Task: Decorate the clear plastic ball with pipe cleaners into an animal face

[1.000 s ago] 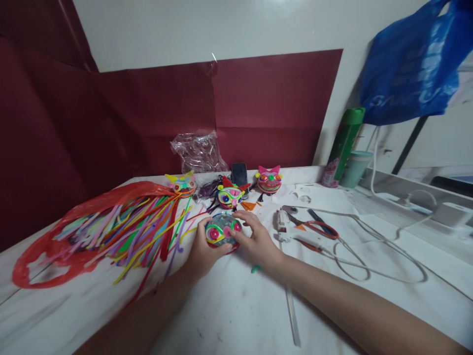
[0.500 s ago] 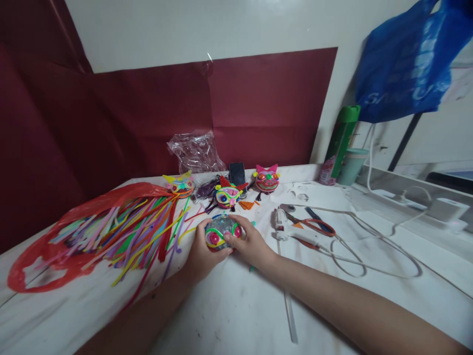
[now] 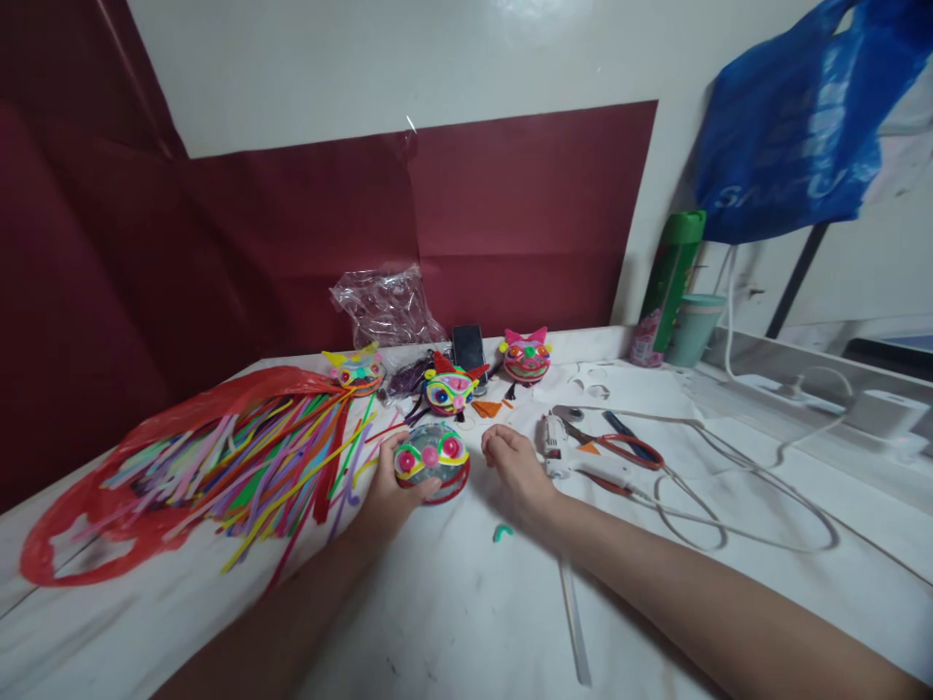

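A lion-head craft (image 3: 431, 465), a grey ball shape with pink button eyes, a pink nose and green, yellow and red trim, rests in my left hand (image 3: 390, 496). The fingers grip its left side and the thumb lies along its lower front. To its right, apart from it, my right hand (image 3: 514, 467) is closed with curled fingers. Whatever may be inside them is hidden. A small curved green piece (image 3: 502, 532) lies on the table below my right hand. The white glue gun (image 3: 555, 447) is just right of that hand.
Three finished-looking lion heads, among them a red-horned one (image 3: 448, 389), stand behind with a phone (image 3: 467, 344). Pipe cleaners (image 3: 284, 467) spill from a red bag (image 3: 65, 574) at left. Scissors (image 3: 634, 447), cables and a glue stick (image 3: 574, 622) lie at right.
My right hand has let go of the lion head and moved right. The head is now tilted in my left hand, showing a pink nose between the eyes. The green piece has come into view.
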Demonstrator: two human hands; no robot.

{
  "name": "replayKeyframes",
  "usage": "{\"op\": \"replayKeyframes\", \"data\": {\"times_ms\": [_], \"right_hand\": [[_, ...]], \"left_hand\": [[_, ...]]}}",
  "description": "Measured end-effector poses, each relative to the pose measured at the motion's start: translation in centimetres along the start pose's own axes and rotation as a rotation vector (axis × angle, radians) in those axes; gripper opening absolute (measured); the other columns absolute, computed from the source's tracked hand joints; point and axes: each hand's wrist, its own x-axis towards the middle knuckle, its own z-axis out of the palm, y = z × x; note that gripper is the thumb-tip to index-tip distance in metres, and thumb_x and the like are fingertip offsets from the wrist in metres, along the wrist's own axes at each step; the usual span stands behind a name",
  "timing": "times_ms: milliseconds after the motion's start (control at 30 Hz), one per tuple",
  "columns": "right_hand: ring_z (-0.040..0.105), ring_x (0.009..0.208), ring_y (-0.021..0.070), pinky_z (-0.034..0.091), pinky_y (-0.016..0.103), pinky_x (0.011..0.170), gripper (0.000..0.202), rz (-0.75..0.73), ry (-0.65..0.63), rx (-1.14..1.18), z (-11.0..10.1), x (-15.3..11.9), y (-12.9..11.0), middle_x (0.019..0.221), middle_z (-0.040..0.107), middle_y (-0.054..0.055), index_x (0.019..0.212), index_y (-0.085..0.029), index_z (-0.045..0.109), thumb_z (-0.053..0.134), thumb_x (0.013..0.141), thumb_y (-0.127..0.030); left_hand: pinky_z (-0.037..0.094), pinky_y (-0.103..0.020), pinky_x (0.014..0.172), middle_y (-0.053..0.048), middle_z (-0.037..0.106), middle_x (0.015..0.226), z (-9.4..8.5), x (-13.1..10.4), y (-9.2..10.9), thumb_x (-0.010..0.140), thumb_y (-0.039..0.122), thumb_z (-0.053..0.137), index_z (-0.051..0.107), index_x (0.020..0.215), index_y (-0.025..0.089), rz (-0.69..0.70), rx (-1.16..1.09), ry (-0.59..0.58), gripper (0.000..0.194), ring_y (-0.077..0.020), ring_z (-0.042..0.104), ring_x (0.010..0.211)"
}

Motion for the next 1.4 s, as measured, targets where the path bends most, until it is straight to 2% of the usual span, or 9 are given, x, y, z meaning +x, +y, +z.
{"op": "replayKeyframes", "data": {"times_ms": [100, 167, 267, 333, 400, 567, 767, 1067, 1400], "right_hand": [[0.037, 0.043, 0.0105, 0.03, 0.021, 0.04, 0.009, 0.014, -0.013, -0.02, 0.2, -0.3, -0.2, 0.049, 0.039, -0.007, 0.068, -0.02, 0.051, 0.043, 0.07, -0.022], [0.044, 0.048, 0.0114, 0.036, 0.022, 0.044, 0.012, 0.003, -0.022, -0.026, 0.4, -0.4, -0.3, 0.054, 0.046, -0.006, 0.079, -0.019, 0.055, 0.048, 0.071, -0.026], [0.058, 0.084, 0.0201, 0.049, 0.031, 0.069, 0.042, -0.094, -0.092, -0.105, 0.8, -0.8, 0.1, 0.091, 0.062, 0.005, 0.103, -0.017, 0.057, 0.064, 0.066, -0.035], [0.053, 0.108, 0.0269, 0.045, 0.041, 0.088, 0.065, -0.206, -0.172, -0.204, 1.0, -1.1, 0.6, 0.116, 0.057, 0.011, 0.117, -0.018, 0.052, 0.074, 0.059, -0.037], [0.048, 0.116, 0.0293, 0.038, 0.047, 0.098, 0.076, -0.31, -0.23, -0.289, 1.1, -1.4, 1.0, 0.124, 0.053, 0.012, 0.125, -0.02, 0.047, 0.078, 0.057, -0.036], [0.047, 0.117, 0.0283, 0.038, 0.046, 0.1, 0.075, -0.402, -0.29, -0.388, 1.0, -2.0, 0.8, 0.124, 0.051, 0.014, 0.129, -0.02, 0.043, 0.077, 0.063, -0.028], [0.047, 0.118, 0.0283, 0.039, 0.045, 0.1, 0.076, -0.451, -0.305, -0.405, 1.1, -2.3, 0.3, 0.125, 0.051, 0.013, 0.129, -0.022, 0.043, 0.079, 0.062, -0.027], [0.047, 0.116, 0.0281, 0.039, 0.046, 0.099, 0.074, -0.429, -0.29, -0.398, 1.1, -2.4, 0.3, 0.123, 0.052, 0.013, 0.127, -0.021, 0.044, 0.079, 0.062, -0.029], [0.047, 0.117, 0.0279, 0.039, 0.046, 0.1, 0.074, -0.438, -0.288, -0.398, 1.2, -2.8, 0.1, 0.124, 0.05, 0.013, 0.129, -0.022, 0.042, 0.077, 0.064, -0.025]], "left_hand": [[0.047, -0.037, 0.088, -0.008, 0.059, 0.113, -0.1, 0.0, -0.1, 0.059, 0.024, 0.073, 0.037, 0.125, 0.021, -0.001, -0.022, -0.01, 0.076, -0.0234, 0.061, 0.1], [0.047, -0.037, 0.089, -0.009, 0.058, 0.116, -0.1, 0.1, -0.1, 0.06, 0.025, 0.073, 0.035, 0.127, 0.021, -0.01, -0.038, -0.032, 0.077, -0.0233, 0.06, 0.101], [0.047, -0.037, 0.089, -0.009, 0.058, 0.117, -0.2, 0.1, -0.1, 0.061, 0.024, 0.071, 0.034, 0.129, 0.021, -0.015, -0.039, -0.054, 0.077, -0.0231, 0.06, 0.102], [0.046, -0.037, 0.09, -0.009, 0.056, 0.118, -0.3, 0.0, 0.0, 0.062, 0.023, 0.071, 0.034, 0.129, 0.021, -0.002, -0.017, -0.064, 0.077, -0.0237, 0.058, 0.105], [0.045, -0.039, 0.092, -0.01, 0.055, 0.12, -0.4, -0.1, 0.1, 0.063, 0.025, 0.07, 0.036, 0.128, 0.021, 0.008, 0.0, -0.067, 0.073, -0.0248, 0.056, 0.108], [0.044, -0.039, 0.091, -0.008, 0.059, 0.11, -0.3, -0.2, 1.0, 0.069, 0.039, 0.063, 0.05, 0.111, 0.019, 0.025, 0.036, 0.039, 0.048, -0.0256, 0.056, 0.104], [0.05, -0.032, 0.073, -0.005, 0.06, 0.102, 0.1, -0.3, 1.8, 0.062, 0.032, 0.069, 0.049, 0.105, 0.021, -0.04, 0.022, 0.065, 0.049, -0.0204, 0.061, 0.084], [0.05, -0.034, 0.075, -0.004, 0.06, 0.099, -0.1, 0.1, 1.5, 0.063, 0.028, 0.067, 0.05, 0.106, 0.021, 0.016, 0.057, 0.034, 0.047, -0.0215, 0.061, 0.086], [0.05, -0.035, 0.076, -0.006, 0.061, 0.101, 0.0, 0.0, 1.3, 0.061, 0.027, 0.069, 0.052, 0.105, 0.019, 0.046, 0.098, 0.067, 0.047, -0.0233, 0.061, 0.09]]}}
